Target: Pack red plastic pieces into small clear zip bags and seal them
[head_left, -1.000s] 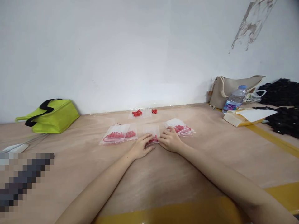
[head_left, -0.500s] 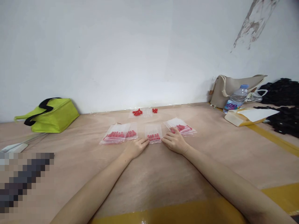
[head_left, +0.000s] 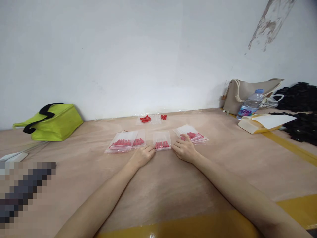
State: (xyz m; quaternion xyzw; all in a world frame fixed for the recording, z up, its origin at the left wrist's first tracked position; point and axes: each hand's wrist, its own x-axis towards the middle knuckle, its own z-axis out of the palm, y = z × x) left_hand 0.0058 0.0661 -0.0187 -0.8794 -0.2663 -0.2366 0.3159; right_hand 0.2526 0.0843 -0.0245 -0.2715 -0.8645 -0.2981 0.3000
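The left hand (head_left: 141,156) is resting on the tabletop (head_left: 158,185) with its fingertips touching the near left corner of a small clear bag (head_left: 162,144) holding a row of red pieces; its grip is loosely curled, pinching nothing that I can make out. The right hand (head_left: 184,150) is lying just right of that bag, fingers spread flat, reaching onto the stack of filled bags (head_left: 192,135). A second filled pile (head_left: 126,142) is sitting to the left, and loose red pieces (head_left: 145,119) are lying farther back near the wall.

The small bag looks filled and is lying flat between both hands. To handle it well, I judge that pressing along the top strip with flat fingers while the other hand steadies the bag's edge would be working best, keeping the pieces from sliding.
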